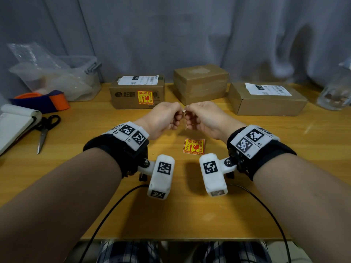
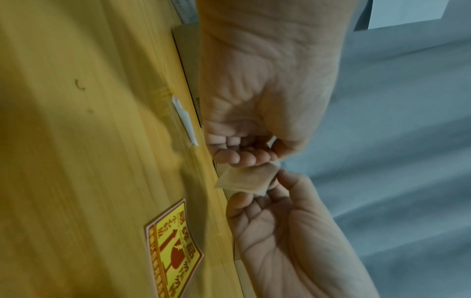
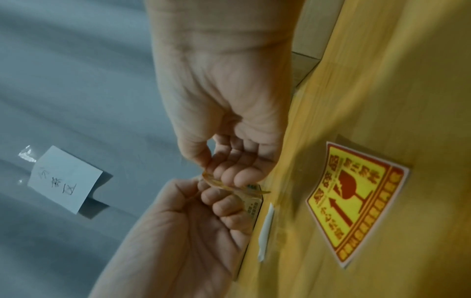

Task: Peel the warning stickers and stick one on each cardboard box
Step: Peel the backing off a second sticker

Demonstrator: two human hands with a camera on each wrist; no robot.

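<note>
Head view: both hands raised together over mid-table, fingers curled, pinching one sticker between them. Left hand [image 1: 163, 118] grips its left edge, right hand [image 1: 202, 118] the right edge; held sticker [image 2: 246, 179] shows its pale back, clear of the wood.

Second sticker [image 1: 194, 146] lies flat, face up, on the table [image 1: 190, 215] just nearer than the hands.

Three boxes along the far edge: left box [image 1: 125, 95] carries a sticker on its front face; middle box [image 1: 201, 83] and right box [image 1: 266, 103] show none on visible faces.

Scissors [image 1: 45, 130] near the left edge, beside a notepad [image 1: 15, 122].
</note>
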